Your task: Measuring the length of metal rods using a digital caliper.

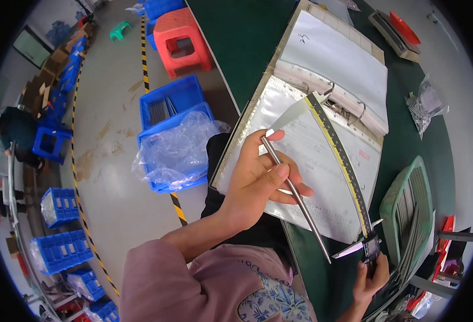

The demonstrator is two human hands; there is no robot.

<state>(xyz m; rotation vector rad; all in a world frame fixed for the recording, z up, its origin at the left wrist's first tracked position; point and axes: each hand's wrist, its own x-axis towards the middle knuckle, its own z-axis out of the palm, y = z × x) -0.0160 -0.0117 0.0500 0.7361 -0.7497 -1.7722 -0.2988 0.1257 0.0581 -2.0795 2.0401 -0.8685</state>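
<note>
My left hand (258, 185) is closed around a thin metal rod (299, 197), which slants across the open ring binder's page. A long digital caliper (339, 155) is spread wide beside the rod, with a yellow and black scale along its beam. Its upper jaw reaches toward my left fingertips at the rod's top end; whether they touch I cannot tell. The lower sliding jaw points at the rod's bottom end, very near it. My right hand (372, 279) grips the caliper by its slider, just below the small display.
The ring binder (368, 153) lies on a green table (220, 32). A green basket (389, 209) of metal rods stands right, a scale (395, 40) behind. Blue bins (177, 88) and a red stool (180, 37) are left on the floor. Another person (19, 134) is far left.
</note>
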